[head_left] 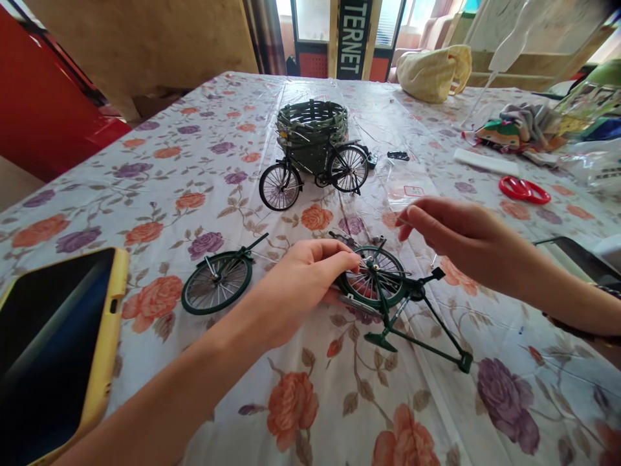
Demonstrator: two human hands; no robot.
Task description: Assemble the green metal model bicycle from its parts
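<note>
A green miniature bicycle frame with its rear wheel attached lies on its side on the flowered tablecloth. My left hand is closed at the wheel, its thumb and fingers pinched near the hub and rim. My right hand hovers just beyond the frame, fingertips pinched together; a thin pale sliver seems to show at them, too small to name. Left of my left hand lies a separate green front wheel with its fork. Behind both hands a black model bicycle stands upright against a dark green woven basket.
A phone in a yellow case occupies the left front. Toward the right are red-handled scissors, a white strip and plastic bags. At the back sits a yellow cloth bag. A small black part lies near the black bicycle.
</note>
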